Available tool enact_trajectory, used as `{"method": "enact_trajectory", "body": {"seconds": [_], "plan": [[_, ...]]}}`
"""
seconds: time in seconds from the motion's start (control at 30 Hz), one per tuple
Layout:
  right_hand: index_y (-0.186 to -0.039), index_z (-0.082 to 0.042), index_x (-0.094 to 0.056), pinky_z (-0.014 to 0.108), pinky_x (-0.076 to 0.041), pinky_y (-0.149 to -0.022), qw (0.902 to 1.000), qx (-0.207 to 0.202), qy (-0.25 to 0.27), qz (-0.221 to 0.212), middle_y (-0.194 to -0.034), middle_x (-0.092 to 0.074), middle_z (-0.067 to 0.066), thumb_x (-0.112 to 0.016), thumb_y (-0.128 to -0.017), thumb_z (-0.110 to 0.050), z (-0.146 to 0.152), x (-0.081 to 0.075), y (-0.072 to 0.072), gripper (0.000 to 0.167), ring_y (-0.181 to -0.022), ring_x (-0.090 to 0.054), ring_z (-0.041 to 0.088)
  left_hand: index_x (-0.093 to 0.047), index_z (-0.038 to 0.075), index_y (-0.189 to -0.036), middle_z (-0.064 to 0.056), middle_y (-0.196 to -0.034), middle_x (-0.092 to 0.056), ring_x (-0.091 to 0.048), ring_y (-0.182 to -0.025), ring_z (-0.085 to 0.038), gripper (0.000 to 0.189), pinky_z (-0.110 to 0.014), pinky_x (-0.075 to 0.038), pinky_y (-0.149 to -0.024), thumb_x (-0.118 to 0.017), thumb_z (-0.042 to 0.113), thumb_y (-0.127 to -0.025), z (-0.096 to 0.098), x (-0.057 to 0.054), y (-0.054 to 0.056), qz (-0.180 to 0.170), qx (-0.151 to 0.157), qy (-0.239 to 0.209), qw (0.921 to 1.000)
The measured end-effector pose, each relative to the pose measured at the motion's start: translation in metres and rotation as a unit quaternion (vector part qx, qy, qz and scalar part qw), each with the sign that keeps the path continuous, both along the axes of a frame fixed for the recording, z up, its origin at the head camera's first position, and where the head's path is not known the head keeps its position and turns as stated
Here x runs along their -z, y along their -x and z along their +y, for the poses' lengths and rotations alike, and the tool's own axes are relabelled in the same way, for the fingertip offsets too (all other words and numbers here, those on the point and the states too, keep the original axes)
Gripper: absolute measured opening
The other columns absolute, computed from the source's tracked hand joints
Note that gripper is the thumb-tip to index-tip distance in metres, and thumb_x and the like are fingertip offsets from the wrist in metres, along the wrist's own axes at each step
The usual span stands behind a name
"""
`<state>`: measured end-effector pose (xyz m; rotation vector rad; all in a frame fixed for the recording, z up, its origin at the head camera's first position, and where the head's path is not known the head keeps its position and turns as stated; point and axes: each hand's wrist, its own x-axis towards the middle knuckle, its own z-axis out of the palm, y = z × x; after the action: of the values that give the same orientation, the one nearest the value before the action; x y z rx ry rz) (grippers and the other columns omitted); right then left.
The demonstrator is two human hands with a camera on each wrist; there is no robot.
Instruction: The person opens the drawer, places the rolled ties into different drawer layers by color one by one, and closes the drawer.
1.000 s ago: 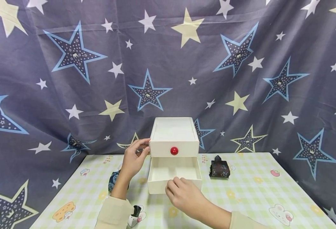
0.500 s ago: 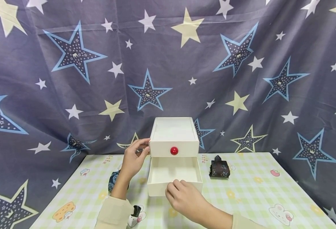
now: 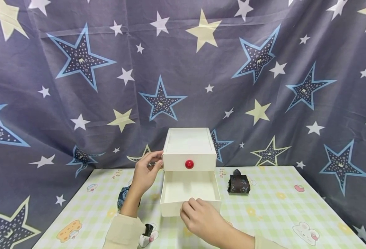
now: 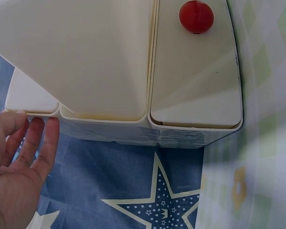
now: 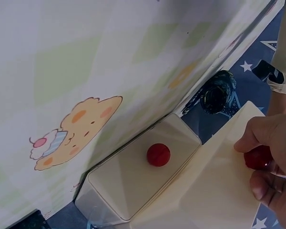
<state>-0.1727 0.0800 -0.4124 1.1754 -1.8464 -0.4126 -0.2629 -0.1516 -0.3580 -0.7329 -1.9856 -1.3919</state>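
Right hand [image 3: 201,219]: nearest, fingers curled, gripping the red knob [image 5: 259,157] of the middle drawer [image 3: 170,209].
Drawer: pulled out toward the near side.
Left hand [image 3: 146,173]: fingers loosely extended, touching the left edge of the cabinet [image 3: 189,140].
Blue bundle [image 3: 123,197]: left on the table [image 3: 282,211], partly hidden.
Dark bundle [image 3: 239,184]: right of the cabinet.
Curtain [image 3: 183,62]: starry, hanging at the far side.
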Motion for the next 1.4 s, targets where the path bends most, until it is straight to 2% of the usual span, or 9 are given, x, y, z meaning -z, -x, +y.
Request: {"method": "enact_trajectory", "body": {"seconds": [0.17, 0.43, 0.83, 0.9, 0.97, 1.1, 1.23, 1.33, 1.4], "plan": [[-0.100, -0.008, -0.073, 0.022, -0.037, -0.057, 0.9999, 0.003, -0.009, -0.006, -0.093, -0.057, 0.002, -0.016, -0.110, -0.003, 0.001, 0.000, -0.003, 0.058, -0.072, -0.043, 0.016, -0.065, -0.008, -0.127, -0.022, -0.118, -0.065, -0.068, -0.102, -0.038, 0.033, -0.044, -0.064, -0.079, -0.065, -0.011, -0.095, 0.000, 0.001, 0.000, 0.000, 0.002, -0.001, 1.0000], [-0.099, -0.008, -0.072, 0.022, -0.037, -0.056, 1.0000, -0.005, -0.006, 0.003, -0.092, -0.057, 0.003, -0.022, -0.106, -0.003, 0.001, -0.001, -0.006, 0.051, -0.071, -0.044, 0.017, -0.065, -0.009, -0.128, -0.022, -0.118, -0.065, -0.068, -0.101, -0.039, 0.033, -0.032, -0.064, -0.078, -0.065, -0.011, -0.095, -0.001, 0.002, 0.002, 0.004, 0.004, 0.001, 1.0000], [-0.103, -0.009, -0.073, 0.022, -0.039, -0.060, 0.9996, 0.005, -0.018, -0.022, -0.095, -0.058, 0.002, -0.016, -0.111, -0.004, 0.003, 0.000, -0.011, 0.058, -0.075, -0.045, 0.016, -0.066, -0.009, -0.126, -0.023, -0.117, -0.065, -0.069, -0.101, -0.038, 0.032, -0.047, -0.063, -0.077, -0.066, -0.011, -0.094, 0.000, 0.001, 0.002, 0.004, 0.000, -0.001, 1.0000], [-0.104, -0.010, -0.073, 0.022, -0.040, -0.060, 0.9994, 0.001, -0.019, -0.028, -0.096, -0.058, 0.002, -0.022, -0.111, -0.005, 0.004, -0.001, -0.012, 0.052, -0.075, -0.046, 0.016, -0.066, -0.009, -0.126, -0.023, -0.116, -0.065, -0.069, -0.101, -0.038, 0.032, -0.048, -0.063, -0.076, -0.066, -0.011, -0.094, 0.000, 0.001, 0.002, 0.007, -0.001, -0.002, 1.0000], [-0.103, -0.011, -0.073, 0.021, -0.041, -0.061, 0.9991, -0.008, -0.014, -0.038, -0.096, -0.059, 0.002, -0.035, -0.110, -0.010, 0.005, -0.003, -0.013, 0.038, -0.076, -0.047, 0.016, -0.066, -0.009, -0.126, -0.023, -0.117, -0.065, -0.069, -0.101, -0.038, 0.032, -0.049, -0.063, -0.076, -0.066, -0.011, -0.094, -0.001, 0.001, 0.003, 0.009, -0.001, -0.002, 1.0000], [-0.102, -0.014, -0.072, 0.022, -0.043, -0.062, 0.9975, -0.037, 0.016, -0.058, -0.094, -0.062, -0.001, -0.058, -0.097, -0.022, 0.008, -0.007, -0.014, 0.017, -0.076, -0.051, 0.015, -0.065, -0.009, -0.127, -0.023, -0.117, -0.065, -0.069, -0.100, -0.038, 0.032, -0.046, -0.064, -0.076, -0.066, -0.010, -0.094, -0.002, 0.002, 0.003, 0.010, -0.001, 0.000, 1.0000], [-0.097, -0.015, -0.069, 0.022, -0.038, -0.058, 0.9942, -0.063, 0.065, -0.059, -0.086, -0.061, -0.004, -0.048, -0.098, -0.022, 0.010, -0.012, -0.012, 0.022, -0.069, -0.048, 0.014, -0.065, -0.008, -0.127, -0.022, -0.118, -0.065, -0.068, -0.100, -0.037, 0.032, -0.039, -0.064, -0.077, -0.066, -0.010, -0.095, -0.003, 0.003, 0.004, 0.002, 0.003, -0.003, 1.0000], [-0.093, -0.016, -0.066, 0.022, -0.034, -0.057, 0.9911, -0.071, 0.096, -0.059, -0.081, -0.057, -0.005, -0.039, -0.102, -0.022, 0.015, -0.017, -0.010, 0.029, -0.066, -0.044, 0.013, -0.065, -0.008, -0.127, -0.022, -0.118, -0.065, -0.068, -0.101, -0.037, 0.032, -0.041, -0.064, -0.078, -0.066, -0.009, -0.095, -0.002, 0.003, 0.004, -0.002, 0.005, -0.005, 1.0000], [-0.093, -0.015, -0.066, 0.022, -0.035, -0.058, 0.9903, -0.069, 0.106, -0.057, -0.080, -0.055, -0.005, -0.038, -0.102, -0.022, 0.020, -0.019, -0.008, 0.029, -0.066, -0.044, 0.014, -0.065, -0.008, -0.127, -0.023, -0.118, -0.065, -0.068, -0.100, -0.038, 0.033, -0.041, -0.064, -0.077, -0.066, -0.010, -0.095, -0.002, 0.003, 0.003, -0.001, 0.007, -0.005, 1.0000]]}}
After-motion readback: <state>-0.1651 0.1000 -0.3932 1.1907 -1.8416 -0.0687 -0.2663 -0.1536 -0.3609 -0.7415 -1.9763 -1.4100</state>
